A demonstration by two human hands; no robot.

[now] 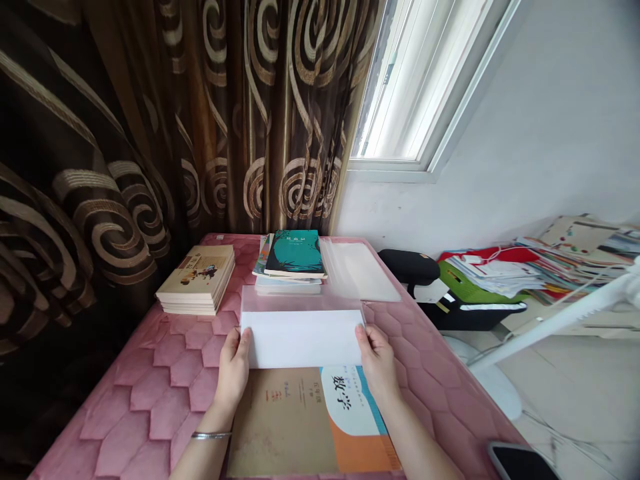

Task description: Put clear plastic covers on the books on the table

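A folded plastic book cover (305, 341), white over most of its face and see-through along its far edge, is held out flat between my hands. My left hand (233, 365) pinches its left edge, thumb on top; a silver bangle circles that wrist. On the opposite edge my right hand (376, 358) grips it the same way. Beneath and nearer to me lies a maths textbook (285, 423), brown on one side with blue, white and orange on the other. Its far edge is hidden by the cover.
Beige books (200, 275) are stacked at the left; a teal-topped pile (296, 253) sits ahead, beside clear plastic sheets (357, 270). All rest on a pink quilted surface (130, 407). A phone (520, 461) lies front right. Right of it stand a white pole (555, 323) and a green basket (465, 283) of papers.
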